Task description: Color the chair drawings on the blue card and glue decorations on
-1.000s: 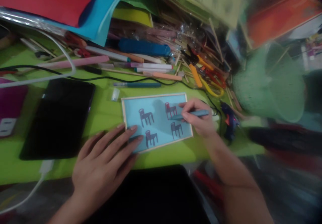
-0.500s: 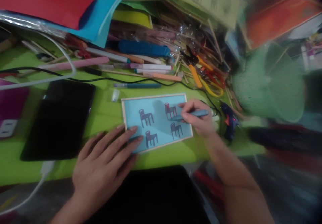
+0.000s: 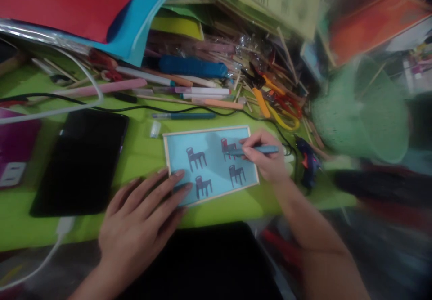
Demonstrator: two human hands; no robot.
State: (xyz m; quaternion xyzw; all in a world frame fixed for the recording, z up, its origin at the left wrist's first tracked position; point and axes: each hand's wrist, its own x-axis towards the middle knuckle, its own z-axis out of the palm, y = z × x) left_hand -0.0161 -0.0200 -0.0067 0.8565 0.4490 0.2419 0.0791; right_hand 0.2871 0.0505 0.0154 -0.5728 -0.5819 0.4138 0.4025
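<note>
A light-blue card [image 3: 216,174] edged with thin wooden strips lies on the green table [image 3: 141,133]. Several small chair drawings are on it; the top right chair [image 3: 228,148] shows red lines and dark filling. My right hand [image 3: 266,156] pinches a blue-grey pen [image 3: 254,150], its tip at that chair. Flat and with fingers spread, my left hand [image 3: 141,210] rests its fingertips on the card's lower left corner. Above the card lie a capped blue pen [image 3: 189,116] and a small clear-white cap [image 3: 155,129].
To the left lies a black tablet [image 3: 81,160] with a white cable. Behind are markers [image 3: 209,91], orange-handled pliers [image 3: 261,100], yellow scissors [image 3: 286,120] and coloured sheets [image 3: 67,3]. On the right stand a green basket [image 3: 357,111] and a glue gun [image 3: 306,163].
The pen tip has moved slightly up on the top right chair, whose seat now looks darker. My left hand has stayed on the card.
</note>
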